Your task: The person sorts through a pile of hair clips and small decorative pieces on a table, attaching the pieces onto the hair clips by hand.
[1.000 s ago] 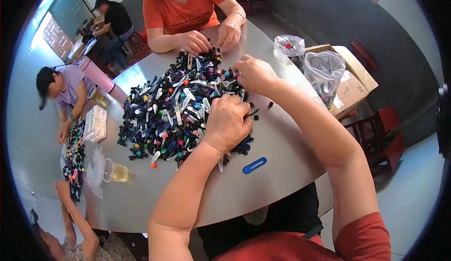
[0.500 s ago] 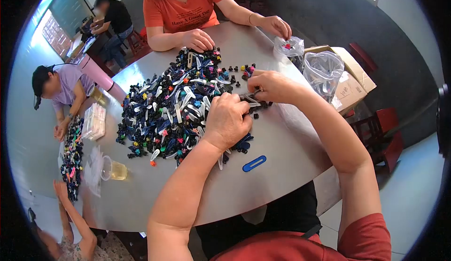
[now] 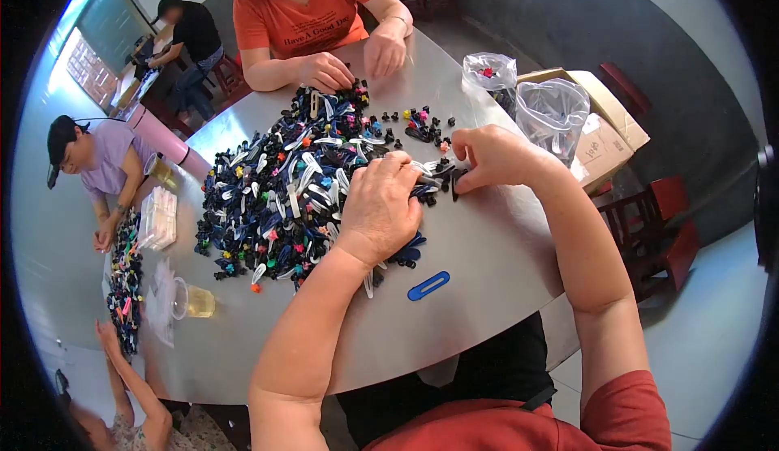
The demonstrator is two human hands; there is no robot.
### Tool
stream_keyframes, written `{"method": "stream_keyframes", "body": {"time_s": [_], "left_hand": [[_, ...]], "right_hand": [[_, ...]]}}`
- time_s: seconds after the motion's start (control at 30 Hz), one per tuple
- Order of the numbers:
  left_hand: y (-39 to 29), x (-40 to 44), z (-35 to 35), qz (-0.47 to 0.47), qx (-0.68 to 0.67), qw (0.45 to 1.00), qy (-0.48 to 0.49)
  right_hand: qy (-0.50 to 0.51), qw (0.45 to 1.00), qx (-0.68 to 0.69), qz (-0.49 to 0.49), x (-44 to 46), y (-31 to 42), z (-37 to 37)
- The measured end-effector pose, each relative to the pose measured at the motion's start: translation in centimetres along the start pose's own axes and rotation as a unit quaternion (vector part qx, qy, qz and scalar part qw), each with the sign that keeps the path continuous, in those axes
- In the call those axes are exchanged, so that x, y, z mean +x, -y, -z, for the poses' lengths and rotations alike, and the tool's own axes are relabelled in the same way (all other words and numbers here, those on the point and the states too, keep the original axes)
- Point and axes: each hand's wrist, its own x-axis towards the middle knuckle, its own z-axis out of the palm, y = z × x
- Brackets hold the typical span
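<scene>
Clip pile, large remainder; both hands at its right edge

Nearest me on the table (image 3: 495, 264), a long blue clip (image 3: 428, 285) lies alone, well apart from everything else and touched by neither hand.

Left hand (image 3: 380, 207): palm down over the right edge of the pile of hair clips (image 3: 268, 191), fingers curled. Their undersides are hidden, so I cannot tell whether anything is grasped.

Right hand (image 3: 503, 159): just beyond the pile's edge, forefinger and thumb curved and parted, the thumb at a dark clip (image 3: 456, 185). I cannot tell whether it is pinched or merely touched.

Progress: the pile, mixed snap clips and small flower-shaped pieces, fills much of the tabletop. Only a small scatter of loose pieces (image 3: 422, 118) sits apart, past the pile's right side. My judgement: a small share separated, most untouched.

Farther: a co-worker's hand (image 3: 326, 72) works at the pile's far edge, the other hand (image 3: 385, 51) beside it. Off the table's right side, one clear bag (image 3: 489, 73) shows something red inside; a second clear bag (image 3: 552, 110) stands against an open carton (image 3: 610, 146).
</scene>
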Motion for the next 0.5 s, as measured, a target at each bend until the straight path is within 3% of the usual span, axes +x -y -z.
{"method": "stream_keyframes", "body": {"time_s": [0.07,0.13,0.27,0.33,0.5], "left_hand": [[0.0,-0.1,-0.1,-0.017,0.025,1.0,0.005],[0.1,-0.1,-0.1,-0.037,0.03,0.998,0.038],[-0.1,0.1,0.1,-0.053,0.036,0.997,0.044],[-0.2,0.2,0.4,-0.056,0.033,0.996,0.064],[0.1,0.2,0.1,-0.055,0.035,0.996,0.064]], "right_hand": [[0.015,1.0,0.007,-0.009,0.6,-0.3,0.1],[0.028,0.98,0.132,-0.148,0.9,-0.6,0.2],[-0.093,0.993,0.052,-0.046,2.2,-2.0,-1.8],[-0.214,0.974,0.071,0.017,3.2,-2.2,-3.2],[-0.249,0.967,0.049,-0.001,5.6,-1.0,-4.6]]}}
